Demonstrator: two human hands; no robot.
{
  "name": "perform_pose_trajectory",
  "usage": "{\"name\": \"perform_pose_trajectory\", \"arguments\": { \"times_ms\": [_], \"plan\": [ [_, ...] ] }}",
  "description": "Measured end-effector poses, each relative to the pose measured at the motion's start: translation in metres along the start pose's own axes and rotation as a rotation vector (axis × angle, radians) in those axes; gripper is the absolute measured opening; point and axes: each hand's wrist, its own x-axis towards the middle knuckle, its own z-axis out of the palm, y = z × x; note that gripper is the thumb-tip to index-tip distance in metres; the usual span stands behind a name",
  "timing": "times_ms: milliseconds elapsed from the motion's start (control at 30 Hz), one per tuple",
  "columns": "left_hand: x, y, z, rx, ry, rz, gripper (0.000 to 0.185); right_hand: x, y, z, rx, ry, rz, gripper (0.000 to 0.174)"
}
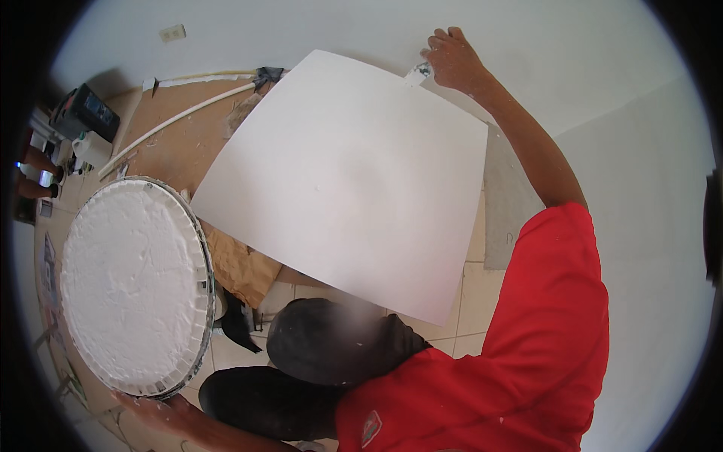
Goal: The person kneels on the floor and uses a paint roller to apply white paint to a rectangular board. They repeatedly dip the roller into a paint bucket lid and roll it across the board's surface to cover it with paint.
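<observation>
At the lower left, my left hand [161, 411] holds the near rim of a large round bucket lid [133, 288], its fingers partly hidden beneath it. The lid's upper face is coated with white putty-like paste. Up at the wall, my right hand [452, 59] grips a small scraper [419, 72] smeared with white; its handle is hidden in the fist. The scraper's blade meets, or overlaps in view, the far edge of a smooth white square panel [350, 186]. This panel spans the middle of the view, in front of my knees.
Brown paper sheeting [186, 133] covers floor tiles, with a long white pole [175, 127] across it. A black toolbox [87, 113] and white jug [93, 148] stand left. Another person's legs [39, 172] show farther left. An outlet [172, 33] sits on the wall [339, 28].
</observation>
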Motion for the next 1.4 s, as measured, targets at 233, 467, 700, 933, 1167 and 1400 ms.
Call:
{"name": "perform_pose_trajectory", "arguments": {
  "times_ms": [233,467,700,933,1167,1400],
  "plan": [
    [-0.007,-0.017,-0.003,0.245,-0.009,0.362,0.069,-0.005,-0.005,0.000,0.057,0.025,0.006,0.024],
    [-0.007,-0.014,-0.002,0.199,-0.023,0.290,0.070,-0.001,0.006,0.009,0.026,-0.030,0.075,0.013],
    [-0.007,-0.023,-0.002,0.222,-0.024,0.281,0.067,-0.009,-0.004,-0.024,0.252,-0.174,-0.046,0.011],
    [-0.007,-0.022,0.001,0.184,0.009,0.299,0.067,-0.009,0.022,-0.011,0.505,-0.282,0.108,0.009],
    [0.000,-0.015,-0.004,0.188,-0.043,0.314,0.064,0.014,0.012,0.047,0.076,0.011,0.229,0.015],
    [-0.006,-0.016,-0.001,0.216,-0.038,0.212,0.070,-0.005,-0.013,-0.021,0.283,-0.119,-0.038,0.015]
  ]
}}
